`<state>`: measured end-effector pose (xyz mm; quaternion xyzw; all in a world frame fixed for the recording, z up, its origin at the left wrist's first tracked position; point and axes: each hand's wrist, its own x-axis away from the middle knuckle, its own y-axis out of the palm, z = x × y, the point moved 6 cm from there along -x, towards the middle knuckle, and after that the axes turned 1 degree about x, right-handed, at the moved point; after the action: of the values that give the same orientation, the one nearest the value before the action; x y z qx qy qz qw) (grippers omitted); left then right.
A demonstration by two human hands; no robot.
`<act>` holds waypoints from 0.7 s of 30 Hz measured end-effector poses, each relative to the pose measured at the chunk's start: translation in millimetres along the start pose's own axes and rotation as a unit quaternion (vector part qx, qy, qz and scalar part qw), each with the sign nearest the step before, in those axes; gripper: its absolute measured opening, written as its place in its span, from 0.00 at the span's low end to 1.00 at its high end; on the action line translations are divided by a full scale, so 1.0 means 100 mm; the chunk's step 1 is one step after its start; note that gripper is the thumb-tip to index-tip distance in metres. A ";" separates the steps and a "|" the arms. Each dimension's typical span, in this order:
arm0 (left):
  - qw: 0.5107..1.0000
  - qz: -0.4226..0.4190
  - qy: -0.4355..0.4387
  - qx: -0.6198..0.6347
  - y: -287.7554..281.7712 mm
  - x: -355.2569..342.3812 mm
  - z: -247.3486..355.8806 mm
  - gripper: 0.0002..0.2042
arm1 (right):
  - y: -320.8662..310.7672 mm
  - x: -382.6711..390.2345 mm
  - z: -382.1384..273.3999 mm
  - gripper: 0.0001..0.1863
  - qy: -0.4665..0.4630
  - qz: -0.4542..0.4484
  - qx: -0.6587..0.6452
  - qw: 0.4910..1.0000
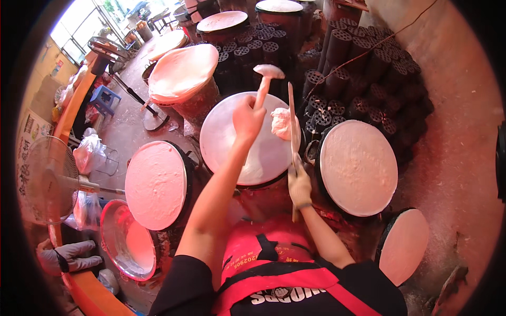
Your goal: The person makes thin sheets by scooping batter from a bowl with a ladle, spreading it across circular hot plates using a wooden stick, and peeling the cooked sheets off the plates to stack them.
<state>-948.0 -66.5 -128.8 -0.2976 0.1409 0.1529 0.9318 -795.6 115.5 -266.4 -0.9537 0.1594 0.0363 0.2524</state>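
While griddle (219,131) lies pale, briquettes (363,73) stand beyond.

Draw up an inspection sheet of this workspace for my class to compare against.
Surface: central round plate, pale.
Job's things: dough-like lump on the plate, next to a long flat blade; round-headed tool.
Clutter: plastic bags and blue stool, left.
Hands: left hand grips the round-headed tool; gloved right hand holds the blade.
Cables: thin dark line across the black cylinders, possibly a cord.
Surroundings: fan at left; more round plates on both sides.
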 end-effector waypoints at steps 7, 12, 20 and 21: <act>0.971 -0.028 -0.088 0.221 -0.99 0.43 -0.15 0.12 | 0.59 -0.07 0.00 0.21 0.328 -0.117 -0.468 0.812; 0.887 -0.114 -0.338 0.295 -1.44 1.61 -1.10 0.12 | 0.65 0.82 -0.33 0.22 0.365 0.079 -0.444 0.815; 0.681 -0.037 -0.520 0.514 -1.96 2.60 -1.04 0.08 | 1.62 -0.39 -0.59 0.22 0.304 0.031 -0.452 0.838; 0.652 -0.037 -0.530 0.542 -2.00 2.64 -1.03 0.10 | 1.63 -0.53 -0.63 0.19 0.275 0.027 -0.433 0.858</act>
<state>-650.3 -230.1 -200.6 0.3863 -0.3299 0.1460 0.8489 -899.2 -34.7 -280.3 -0.9334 0.2157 -0.1549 -0.2412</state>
